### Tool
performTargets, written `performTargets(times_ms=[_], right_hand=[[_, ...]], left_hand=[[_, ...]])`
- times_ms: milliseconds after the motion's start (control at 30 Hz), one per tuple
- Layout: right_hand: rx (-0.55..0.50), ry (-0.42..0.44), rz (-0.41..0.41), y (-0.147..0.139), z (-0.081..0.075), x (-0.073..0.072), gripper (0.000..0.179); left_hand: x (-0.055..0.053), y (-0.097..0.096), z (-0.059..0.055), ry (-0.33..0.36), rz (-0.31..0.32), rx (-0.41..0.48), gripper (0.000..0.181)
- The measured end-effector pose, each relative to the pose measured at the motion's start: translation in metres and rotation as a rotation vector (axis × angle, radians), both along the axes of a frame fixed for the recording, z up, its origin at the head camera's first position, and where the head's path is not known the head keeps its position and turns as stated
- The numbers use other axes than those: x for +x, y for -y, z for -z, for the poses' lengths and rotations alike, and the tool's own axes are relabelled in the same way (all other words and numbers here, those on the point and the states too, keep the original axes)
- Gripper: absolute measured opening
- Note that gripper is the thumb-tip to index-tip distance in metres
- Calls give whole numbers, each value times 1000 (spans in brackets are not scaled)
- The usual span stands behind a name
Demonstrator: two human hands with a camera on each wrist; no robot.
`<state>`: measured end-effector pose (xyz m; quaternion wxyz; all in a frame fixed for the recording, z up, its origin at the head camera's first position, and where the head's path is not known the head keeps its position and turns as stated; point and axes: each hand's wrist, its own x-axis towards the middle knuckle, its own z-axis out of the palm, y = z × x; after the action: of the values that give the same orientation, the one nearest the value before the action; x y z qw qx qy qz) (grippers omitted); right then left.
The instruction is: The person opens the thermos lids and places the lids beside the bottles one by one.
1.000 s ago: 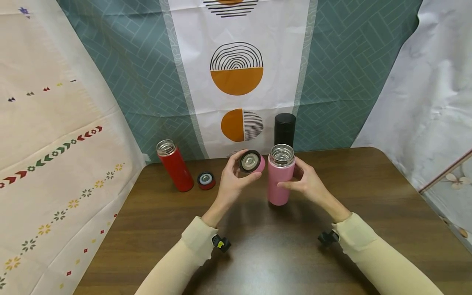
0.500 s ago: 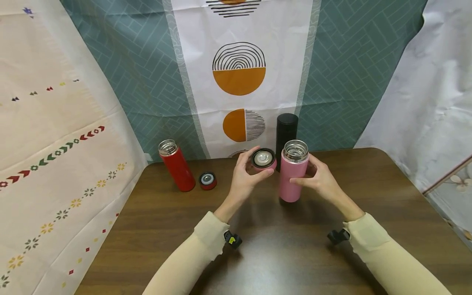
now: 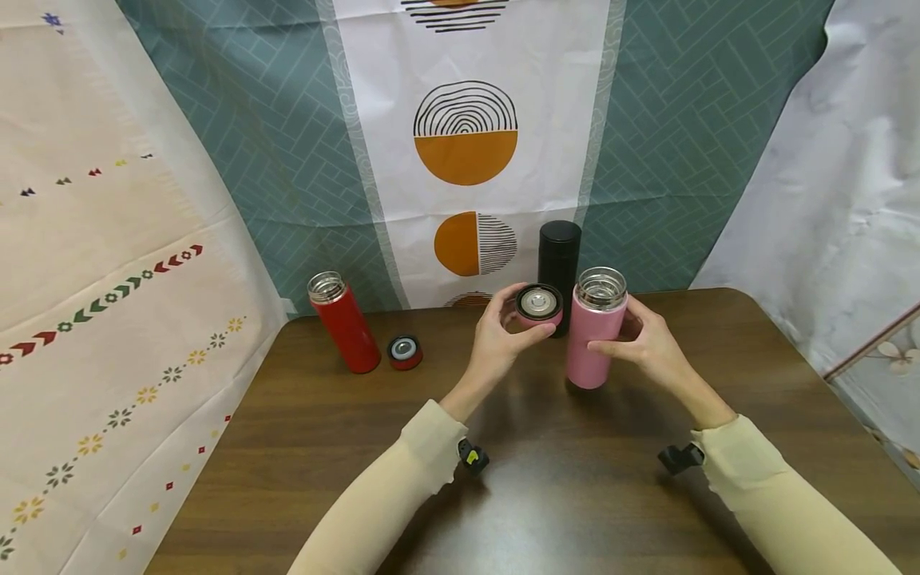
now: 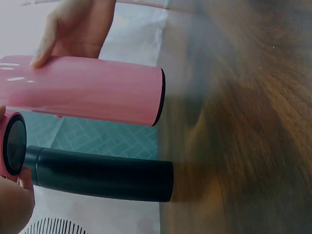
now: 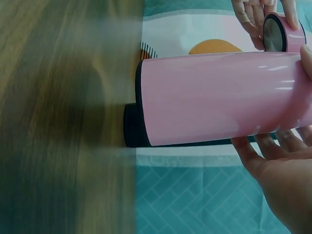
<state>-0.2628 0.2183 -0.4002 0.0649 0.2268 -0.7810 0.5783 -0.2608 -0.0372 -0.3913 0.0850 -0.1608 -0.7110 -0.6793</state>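
The left hand (image 3: 496, 335) pinches the pink screw lid (image 3: 539, 307) between thumb and fingers, a little right of the centre of the frame in the head view. The right hand (image 3: 650, 343) grasps the body of the pink vacuum flask (image 3: 591, 351) from its right side, with the thumb in front and the other fingers around the far side. This flask is nearly upright, uncapped, and its steel mouth (image 3: 600, 289) faces up; in the 2 wrist views its base seems to be raised from the wooden table (image 3: 561, 487).

I judge that the step in hand is the handling of these 2 separated parts: the lid is off, and it is near the mouth but not on it. The lid is upside down, with its inner side upward. The next move therefore calls for a choice: to join the parts, the lid must be turned over first; to put them down, the flask needs a level, gentle landing.

Behind the hands stands 1 black flask (image 3: 560, 255), which appears closed. Toward the left of the frame, the red vacuum flask (image 3: 348, 331) stands uncapped, and the red lid (image 3: 405, 351) lies just beside it, inner side up.
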Motion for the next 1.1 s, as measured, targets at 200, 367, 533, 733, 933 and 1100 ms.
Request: performTargets(times_ms=[200, 367, 533, 733, 933, 1100], right_hand=[[0, -9, 14, -6, -3, -2, 68], [5, -19, 25, -14, -5, -4, 68], [6, -23, 56, -28, -6, -7, 67], [18, -17, 135, -51, -9, -13, 67], [57, 12, 232, -77, -8, -22, 64], [60, 23, 272, -98, -9, -27, 63]], left_hand=[[-3, -8, 1, -7, -2, 1, 70], [-5, -16, 0, -1, -7, -12, 72], [-10, -29, -1, 13, 3, -36, 72], [-16, -48, 0, 32, 32, -68, 72], [-21, -69, 7, 37, 37, -108, 71], [-25, -89, 15, 16, 27, -169, 70]])
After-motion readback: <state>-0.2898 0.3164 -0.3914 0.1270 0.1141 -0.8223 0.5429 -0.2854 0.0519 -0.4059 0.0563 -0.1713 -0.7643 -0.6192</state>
